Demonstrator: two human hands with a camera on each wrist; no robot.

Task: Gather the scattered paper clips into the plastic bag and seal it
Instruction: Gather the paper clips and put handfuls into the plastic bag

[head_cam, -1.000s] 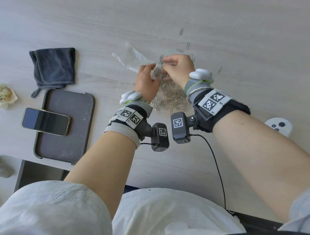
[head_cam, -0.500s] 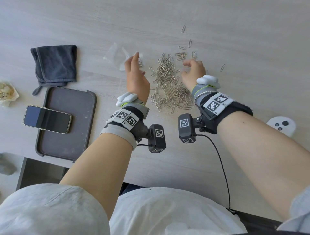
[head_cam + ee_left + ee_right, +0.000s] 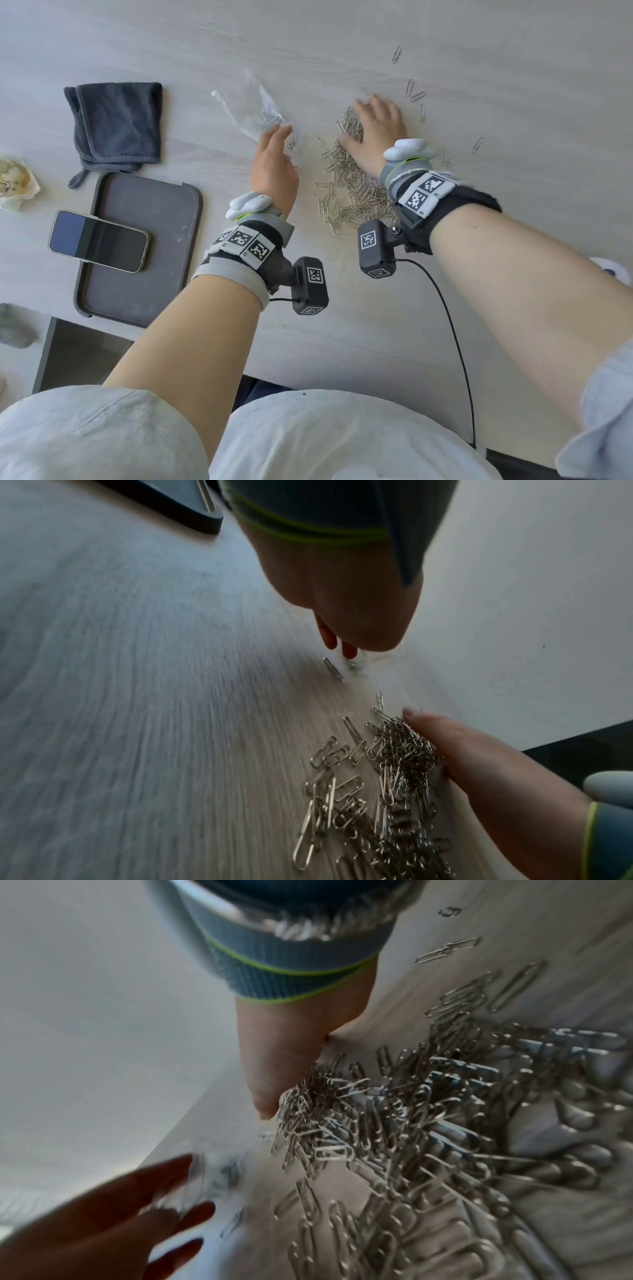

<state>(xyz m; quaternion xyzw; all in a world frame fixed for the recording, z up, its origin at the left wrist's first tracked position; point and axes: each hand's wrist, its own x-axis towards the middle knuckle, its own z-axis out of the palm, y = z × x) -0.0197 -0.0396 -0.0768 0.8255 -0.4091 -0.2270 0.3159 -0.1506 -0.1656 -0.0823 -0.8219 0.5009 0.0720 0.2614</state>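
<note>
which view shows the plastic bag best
The head view: the plastic bag lies whole on the table, a few clips inside, just beyond the left hand. The right wrist view gives only a blurred bit behind that hand's fingers; the left wrist view hardly shows it.

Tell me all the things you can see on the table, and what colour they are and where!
paper clips: a big pile plus a few strays, silver, middle of the table
plastic bag: one, clear, a few clips in it, beyond the left fingertips
cloth: one, dark grey, folded, far left
tray: one, dark grey, near left by the table edge
phone: one, dark screen, lying across the tray's left rim
crumpled wrapper: one, pale with yellowish marks, left edge
white controller: one, partly hidden behind the right forearm
left hand: fingers straight, reaching toward the bag
right hand: flat, fingers spread, on the far end of the clip pile
</note>
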